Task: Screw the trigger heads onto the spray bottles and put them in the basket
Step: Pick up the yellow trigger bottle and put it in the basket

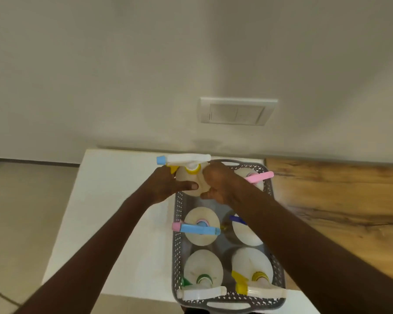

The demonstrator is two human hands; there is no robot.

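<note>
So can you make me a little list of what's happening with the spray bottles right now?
held bottle: spray bottle with white trigger head, blue nozzle, yellow collar, over the basket's far left corner
left hand: gripping that bottle's side
right hand: gripping its other side
basket: grey perforated basket on a white table
bottles already in basket: five, all upright with trigger heads on
free spot: far left corner, under the held bottle

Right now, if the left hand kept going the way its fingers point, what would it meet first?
The left hand points right across the held bottle, so it would likely meet the right hand gripping the other side; depth is unclear.
</note>
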